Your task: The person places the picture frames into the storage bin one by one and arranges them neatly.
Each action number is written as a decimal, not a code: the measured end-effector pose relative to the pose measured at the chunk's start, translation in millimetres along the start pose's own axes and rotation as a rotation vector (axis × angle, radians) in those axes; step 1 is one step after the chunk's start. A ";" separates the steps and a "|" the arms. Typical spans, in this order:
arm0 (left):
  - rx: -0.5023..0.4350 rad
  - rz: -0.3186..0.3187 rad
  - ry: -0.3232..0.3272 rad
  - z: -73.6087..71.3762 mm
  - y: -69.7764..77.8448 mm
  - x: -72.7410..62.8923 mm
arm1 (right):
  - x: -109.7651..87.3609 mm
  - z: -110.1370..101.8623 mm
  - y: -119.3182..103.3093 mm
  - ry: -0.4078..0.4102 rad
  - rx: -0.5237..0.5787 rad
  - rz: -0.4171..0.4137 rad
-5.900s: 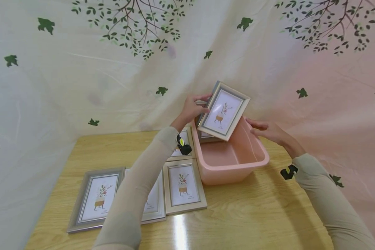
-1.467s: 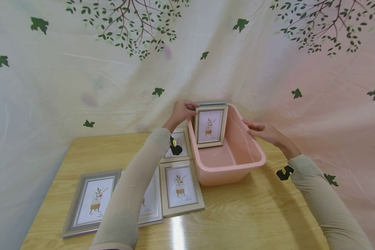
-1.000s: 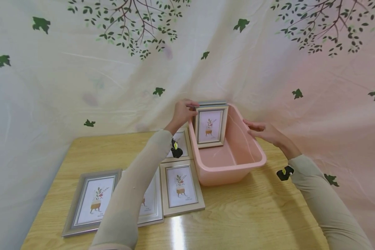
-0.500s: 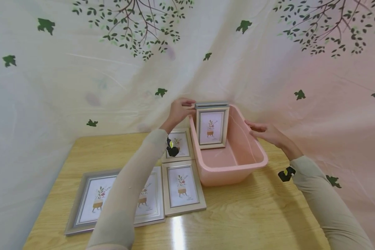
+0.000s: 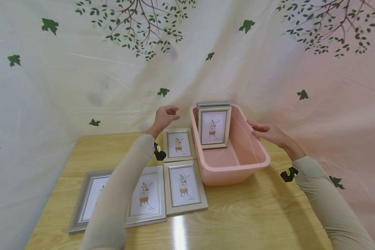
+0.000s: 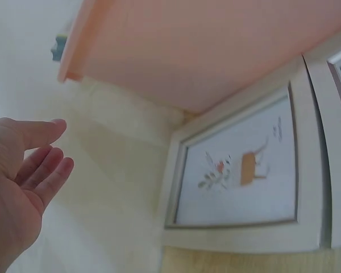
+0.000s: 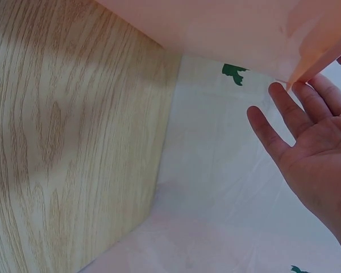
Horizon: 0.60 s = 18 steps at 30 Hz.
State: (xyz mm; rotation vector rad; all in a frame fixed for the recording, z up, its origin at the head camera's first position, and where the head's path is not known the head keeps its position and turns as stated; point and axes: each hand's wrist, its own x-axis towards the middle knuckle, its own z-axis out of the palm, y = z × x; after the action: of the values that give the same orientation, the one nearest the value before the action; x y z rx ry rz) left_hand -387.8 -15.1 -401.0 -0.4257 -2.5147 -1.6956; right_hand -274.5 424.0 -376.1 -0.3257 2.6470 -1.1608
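Note:
My left hand (image 5: 164, 118) is held in the air left of the pink plastic bin (image 5: 234, 169), holding nothing, its fingers loosely bent. In the left wrist view that hand (image 6: 20, 170) is apart from the bin. Upright in the bin's far left part stands a pale gold picture frame (image 5: 227, 130), with greyish frame edges (image 5: 214, 103) right behind it. My right hand (image 5: 272, 134) rests its fingertips at the bin's right rim. In the right wrist view its fingers (image 7: 290, 111) are fairly straight, some of them touching the rim from outside.
Two pale gold picture frames (image 5: 192, 130) (image 5: 203, 205) lie flat along the bin's left side. Left of them lie a silver frame (image 5: 162, 205) and a grey frame (image 5: 82, 187), partly under my left sleeve. A printed curtain (image 5: 128, 86) hangs behind the wooden table (image 5: 253, 215).
My left hand first held the pale gold frame tilted over the bin. The frame then stood upright inside, and the hand let go and drew away left. My right hand stayed at the rim.

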 end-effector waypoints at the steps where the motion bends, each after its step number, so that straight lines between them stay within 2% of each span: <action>1: 0.012 -0.012 0.001 -2.7 -5.2 -1.3 | 0.0 -0.1 -0.2 0.000 0.005 -0.005; 10: 0.072 -0.083 -0.014 -20.4 -41.7 -17.0 | -0.7 -0.8 -0.6 -0.001 -0.002 -0.009; 18: 0.077 -0.122 -0.059 -27.3 -71.0 -33.2 | 2.1 -1.1 1.8 -0.002 -0.021 -0.001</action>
State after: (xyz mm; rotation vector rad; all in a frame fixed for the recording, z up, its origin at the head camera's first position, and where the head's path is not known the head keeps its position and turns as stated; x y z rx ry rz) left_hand -377.7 -71.1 -461.4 -0.3270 -2.6895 -1.6414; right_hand -277.0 425.3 -376.9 -0.3310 2.6595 -1.1334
